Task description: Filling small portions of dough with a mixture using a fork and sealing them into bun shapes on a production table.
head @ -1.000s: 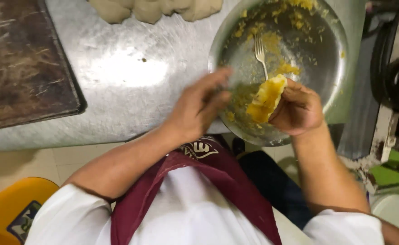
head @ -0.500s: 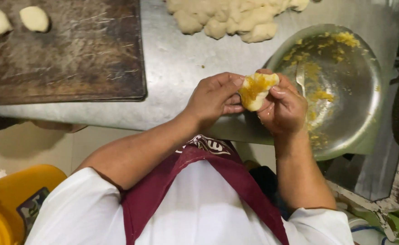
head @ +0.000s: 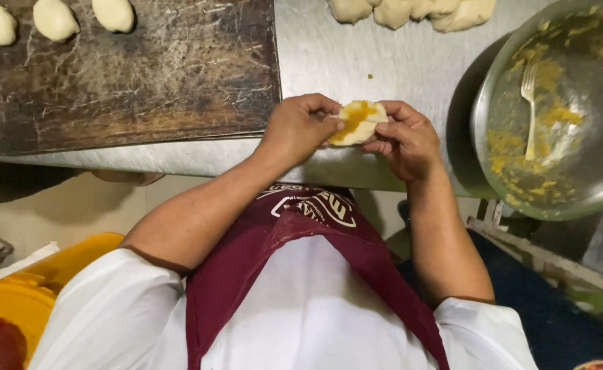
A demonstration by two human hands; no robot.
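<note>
dough piece [head: 357,122]: we see it held over the steel counter [head: 397,62] edge, yellow filling showing in the middle
grip: left hand [head: 300,129] and right hand [head: 405,137] both pinch its rim
handling: we judge it soft, light, tearable; take the edges, not the centre
bowl [head: 493,103]: yellow filling smears, a fork [head: 531,109]
tray [head: 143,75]: three dough balls [head: 54,19], probably already filled

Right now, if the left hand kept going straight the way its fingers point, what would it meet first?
The left hand points across toward the right hand, so it would press further into the filled dough piece that both already hold, then the right hand's fingers. Depth is hard to judge from above.
</note>
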